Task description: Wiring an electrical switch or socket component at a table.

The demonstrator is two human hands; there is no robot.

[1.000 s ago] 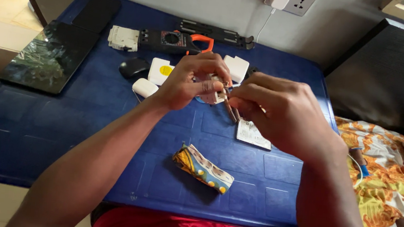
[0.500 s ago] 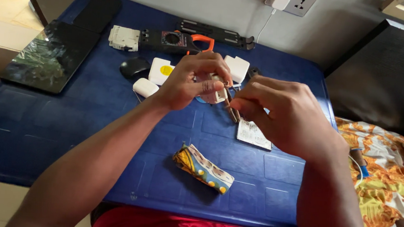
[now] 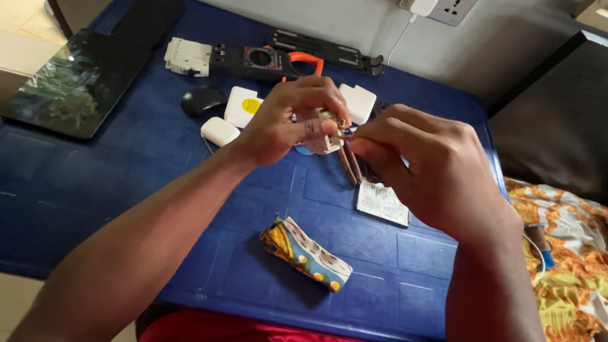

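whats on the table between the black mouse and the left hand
In the head view, two small white blocks: one with a yellow sticker and a plain one, between the black mouse and the left hand.

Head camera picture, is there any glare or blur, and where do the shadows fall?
Head view: sharp overall, daylight from the left; the dark tablet mirrors a bright reflection; soft shadow lies beside the patterned cloth roll on the blue table; both hands, left and right, are in focus; edges bend slightly.
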